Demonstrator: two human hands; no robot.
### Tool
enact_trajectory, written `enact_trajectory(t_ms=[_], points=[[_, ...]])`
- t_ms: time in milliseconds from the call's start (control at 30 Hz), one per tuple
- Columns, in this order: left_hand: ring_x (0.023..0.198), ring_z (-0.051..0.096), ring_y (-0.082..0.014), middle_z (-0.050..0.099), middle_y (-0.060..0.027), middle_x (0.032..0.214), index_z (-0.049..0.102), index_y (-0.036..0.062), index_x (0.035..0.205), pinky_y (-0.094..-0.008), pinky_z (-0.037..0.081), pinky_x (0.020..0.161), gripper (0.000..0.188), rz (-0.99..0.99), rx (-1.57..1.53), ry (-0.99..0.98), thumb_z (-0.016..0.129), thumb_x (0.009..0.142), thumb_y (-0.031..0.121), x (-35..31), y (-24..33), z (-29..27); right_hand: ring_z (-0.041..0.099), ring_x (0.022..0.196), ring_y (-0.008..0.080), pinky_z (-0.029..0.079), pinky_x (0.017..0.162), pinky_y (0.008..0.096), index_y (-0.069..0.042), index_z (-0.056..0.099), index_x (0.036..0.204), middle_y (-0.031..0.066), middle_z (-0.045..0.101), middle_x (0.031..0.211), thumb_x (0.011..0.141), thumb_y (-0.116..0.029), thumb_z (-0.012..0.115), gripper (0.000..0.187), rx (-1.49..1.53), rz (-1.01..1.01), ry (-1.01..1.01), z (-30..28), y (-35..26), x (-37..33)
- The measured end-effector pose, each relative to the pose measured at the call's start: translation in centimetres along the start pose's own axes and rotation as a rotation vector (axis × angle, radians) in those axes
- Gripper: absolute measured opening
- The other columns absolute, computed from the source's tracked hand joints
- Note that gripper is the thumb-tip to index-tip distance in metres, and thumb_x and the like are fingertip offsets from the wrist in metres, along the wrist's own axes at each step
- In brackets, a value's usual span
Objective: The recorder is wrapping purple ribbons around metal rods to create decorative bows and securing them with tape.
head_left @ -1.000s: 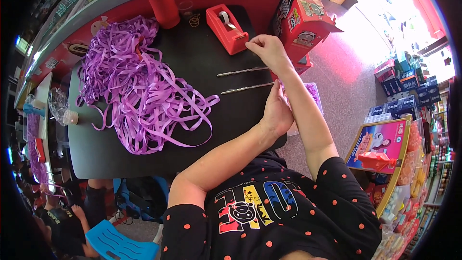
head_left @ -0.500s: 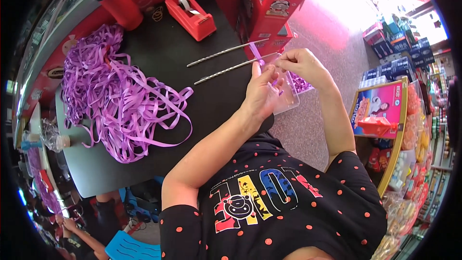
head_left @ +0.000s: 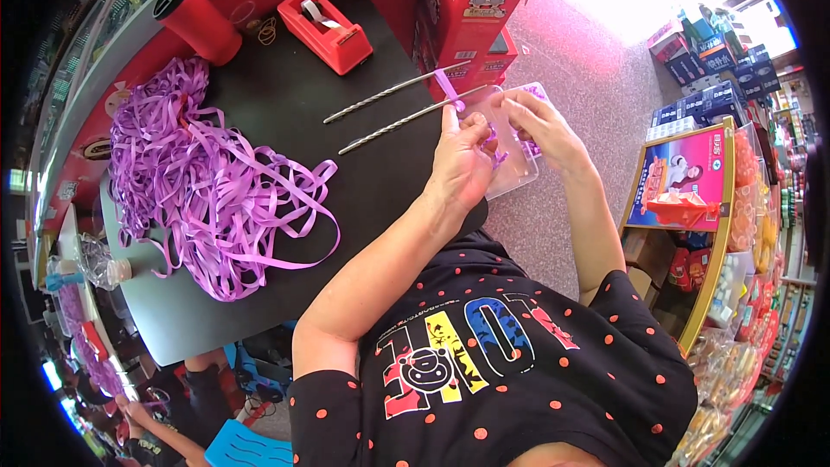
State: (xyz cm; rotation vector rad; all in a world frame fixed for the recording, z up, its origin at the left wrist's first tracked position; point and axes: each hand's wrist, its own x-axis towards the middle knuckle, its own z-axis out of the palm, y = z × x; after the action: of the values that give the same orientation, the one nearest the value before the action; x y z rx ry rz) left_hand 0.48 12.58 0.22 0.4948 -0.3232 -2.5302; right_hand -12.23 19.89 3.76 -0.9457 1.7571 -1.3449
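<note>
Two parallel metal rods with twisted shafts, like long drill bits (head_left: 380, 136), extend over the black table. A purple ribbon (head_left: 445, 85) spans from one rod to the other near their right ends. My left hand (head_left: 464, 151) is closed, its thumb up against the ribbon at the nearer rod. Purple ribbon also shows at its curled fingers. Just right of it, my right hand (head_left: 540, 130) has its thumb and fingers pinched together; what they hold, if anything, is hidden. Beneath both hands is a clear plastic box (head_left: 516, 175) with purple ribbon pieces inside.
A large tangled heap of purple ribbon (head_left: 216, 199) covers the table's left part. Behind it stand a red tumbler (head_left: 203, 26), rubber bands (head_left: 267, 32) and a red tape dispenser (head_left: 328, 32). Red cartons (head_left: 471, 13) rise beyond the rods. A blue stool (head_left: 249, 448) is lower left.
My right hand has drawn slightly to the right, away from the nearer rod's end, and turned a little. My left thumb stays by the ribbon. The whole view has shifted slightly.
</note>
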Motion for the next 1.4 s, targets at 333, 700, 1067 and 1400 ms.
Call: enact_trajectory(t_ms=[333, 700, 1067, 1400], points=[[0.103, 0.043, -0.0164, 0.046, -0.0010, 0.119, 0.026, 0.0263, 0.141, -0.0366, 0.036, 0.090, 0.068, -0.094, -0.062, 0.042, 0.063, 0.087, 0.009, -0.3, 0.3, 0.3, 0.053, 0.079, 0.0053, 0.044, 0.072, 0.0229, -0.002, 0.065, 0.092, -0.0024, 0.060, 0.084, 0.089, -0.017, 0.064, 0.016, -0.177, -0.031, -0.044, -2.2, -0.9, 1.9], [0.092, 0.046, -0.0098, 0.047, 0.0038, 0.111, 0.034, 0.0320, 0.133, -0.0368, 0.036, 0.087, 0.058, -0.097, -0.101, 0.004, 0.060, 0.087, 0.008, -0.2, 0.1, 0.1, 0.055, 0.081, 0.0098, 0.045, 0.074, 0.0276, 0.000, 0.062, 0.097, 0.0036, 0.062, 0.084, 0.092, -0.026, 0.057, 0.028, -0.556, -0.062, -0.594, 0.8, -3.4, 11.0], [0.094, 0.046, -0.0093, 0.048, 0.0043, 0.112, 0.032, 0.0325, 0.135, -0.0373, 0.036, 0.088, 0.059, -0.104, -0.089, 0.012, 0.061, 0.088, 0.009, -0.2, 0.1, 0.0, 0.058, 0.077, 0.0125, 0.047, 0.070, 0.0300, 0.000, 0.064, 0.093, 0.0070, 0.064, 0.080, 0.086, -0.031, 0.061, 0.032, -0.741, -0.096, -0.515, 1.4, -3.3, 11.2], [0.093, 0.047, -0.0088, 0.048, 0.0034, 0.114, 0.028, 0.0334, 0.139, -0.0373, 0.036, 0.088, 0.065, -0.097, -0.096, 0.004, 0.060, 0.088, 0.008, -0.2, 0.4, 0.0, 0.064, 0.076, 0.0166, 0.048, 0.068, 0.0320, -0.002, 0.067, 0.095, 0.0105, 0.068, 0.081, 0.083, -0.031, 0.065, 0.032, -0.812, -0.075, -0.278, 2.6, -3.2, 8.9]])
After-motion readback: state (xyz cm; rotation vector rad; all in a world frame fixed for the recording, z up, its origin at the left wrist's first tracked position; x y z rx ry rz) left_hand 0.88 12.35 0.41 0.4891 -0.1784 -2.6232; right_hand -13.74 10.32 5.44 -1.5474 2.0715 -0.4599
